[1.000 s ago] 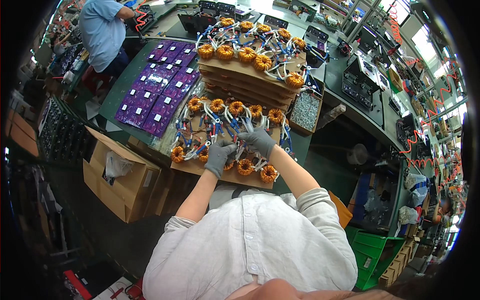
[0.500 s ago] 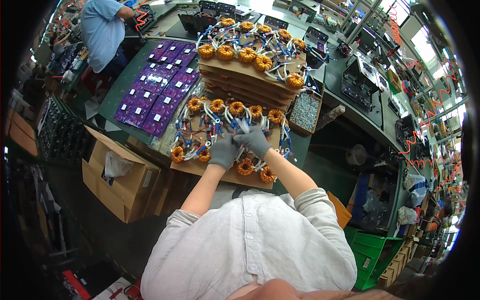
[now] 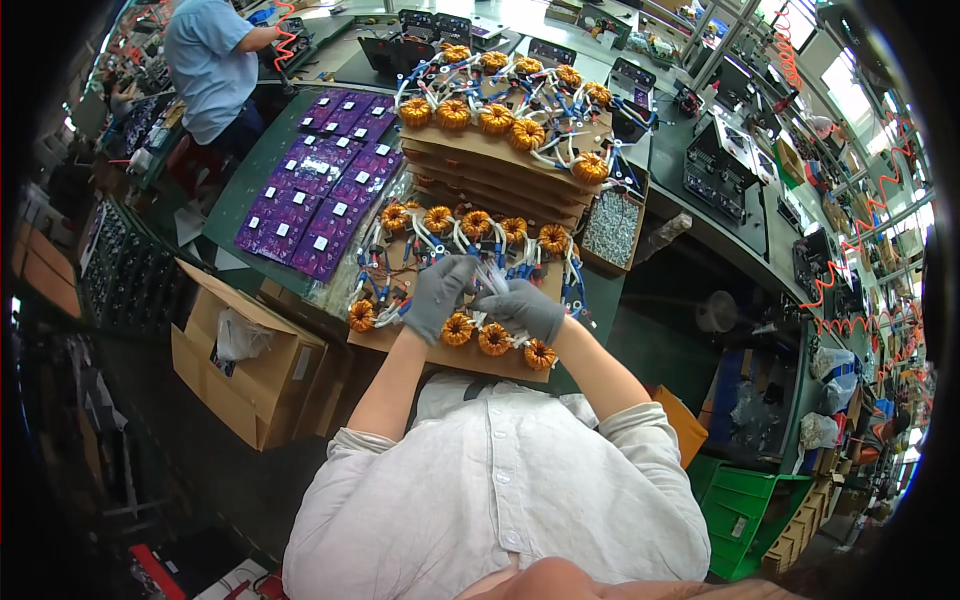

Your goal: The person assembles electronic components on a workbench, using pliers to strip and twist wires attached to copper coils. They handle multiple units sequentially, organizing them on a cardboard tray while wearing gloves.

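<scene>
Both my hands wear grey gloves and are held close together over a cardboard sheet [image 3: 400, 343]. My right hand [image 3: 528, 309] is closed around a bundle of thin, whitish translucent strips [image 3: 491, 279], which look like cable ties. Beside the bundle's upper end, my left hand [image 3: 438, 300] has its fingers pinched together; what is in them is too small to make out. On the sheet lie rows of copper-wound toroid coils [image 3: 476, 223] with blue, white and red leads. Nearest my hands on the body side are more coils [image 3: 493, 339].
Behind, stacked cardboard layers [image 3: 490, 165] carry more coils. Purple packets [image 3: 305, 190] lie to the left, above an open carton [image 3: 240, 350]. A box of small metal parts [image 3: 611, 228] stands right of the stack, and a green crate [image 3: 740, 510] low right. A co-worker [image 3: 210, 70] stands far left.
My hands have moved slightly apart. The left wrist has turned and its hand has come up; the right hand has shifted toward my body and right, with the strips now plainly between the hands.
</scene>
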Demonstrator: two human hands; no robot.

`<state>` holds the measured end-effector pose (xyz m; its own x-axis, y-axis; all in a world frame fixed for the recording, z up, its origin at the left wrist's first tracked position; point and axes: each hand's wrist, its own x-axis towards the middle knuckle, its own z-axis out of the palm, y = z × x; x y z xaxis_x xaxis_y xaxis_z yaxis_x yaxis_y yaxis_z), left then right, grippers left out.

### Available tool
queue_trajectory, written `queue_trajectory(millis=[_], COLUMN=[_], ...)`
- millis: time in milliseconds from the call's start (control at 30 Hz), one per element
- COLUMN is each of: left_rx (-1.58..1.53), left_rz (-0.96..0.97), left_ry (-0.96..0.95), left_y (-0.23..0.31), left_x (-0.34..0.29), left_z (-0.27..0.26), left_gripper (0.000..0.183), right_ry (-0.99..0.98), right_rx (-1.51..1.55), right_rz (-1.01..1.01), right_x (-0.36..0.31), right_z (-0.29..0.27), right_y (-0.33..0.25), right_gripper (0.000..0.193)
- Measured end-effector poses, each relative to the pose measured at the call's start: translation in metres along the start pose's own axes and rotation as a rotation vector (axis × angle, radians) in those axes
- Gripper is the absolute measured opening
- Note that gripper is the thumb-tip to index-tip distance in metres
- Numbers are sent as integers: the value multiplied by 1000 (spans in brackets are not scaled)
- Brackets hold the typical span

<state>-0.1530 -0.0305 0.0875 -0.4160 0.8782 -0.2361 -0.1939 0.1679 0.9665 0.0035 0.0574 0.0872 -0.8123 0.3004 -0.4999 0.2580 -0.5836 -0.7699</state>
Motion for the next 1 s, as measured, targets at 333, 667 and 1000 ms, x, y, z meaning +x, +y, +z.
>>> queue_trajectory(millis=[333,667,1000], left_rx=[-10,1064,752], left_rz=[-33,246,8], left_ry=[186,39,-54], left_y=[-33,-74,-76], left_x=[-17,-9,39], left_z=[-14,-65,-77], left_gripper=[18,44,58], right_ry=[219,356,374], right_rx=[-121,165,240], right_rz=[-193,-182,-183], right_x=[8,37,52], right_z=[20,22,41], right_y=[22,31,29], right_gripper=[29,25,21])
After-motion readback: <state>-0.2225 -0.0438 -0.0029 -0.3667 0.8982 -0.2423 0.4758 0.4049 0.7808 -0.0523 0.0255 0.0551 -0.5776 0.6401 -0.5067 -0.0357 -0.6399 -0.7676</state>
